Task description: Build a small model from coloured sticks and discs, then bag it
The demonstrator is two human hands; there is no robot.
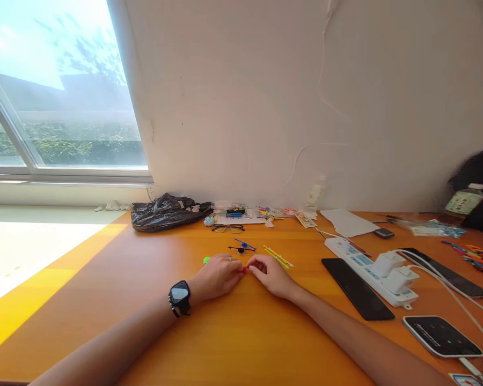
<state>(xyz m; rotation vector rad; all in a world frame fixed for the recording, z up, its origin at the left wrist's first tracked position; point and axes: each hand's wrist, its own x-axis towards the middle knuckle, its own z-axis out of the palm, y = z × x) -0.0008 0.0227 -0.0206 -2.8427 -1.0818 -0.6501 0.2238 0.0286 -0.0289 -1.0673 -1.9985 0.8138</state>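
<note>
My left hand (220, 274) and my right hand (271, 273) meet low over the wooden table, fingertips pinched together. Between them shows a small red piece (245, 269), mostly covered by the fingers, so its kind is unclear. Just behind the left hand, a bright green round piece (206, 260) peeks out. Farther back lie a black arrow-shaped stick with a round hub (240, 250) and a blue one (245, 244). Beyond the right hand are slim yellow and green arrow sticks (277, 257). A watch (180, 292) sits on my left wrist.
Eyeglasses (228, 229) and a black plastic bag (167, 213) lie toward the wall. To the right are a white power strip (370, 271) with chargers and cables, a black phone (357, 288), a second phone (446, 272), a black-and-white device (443, 335) and colourful pieces (477, 257).
</note>
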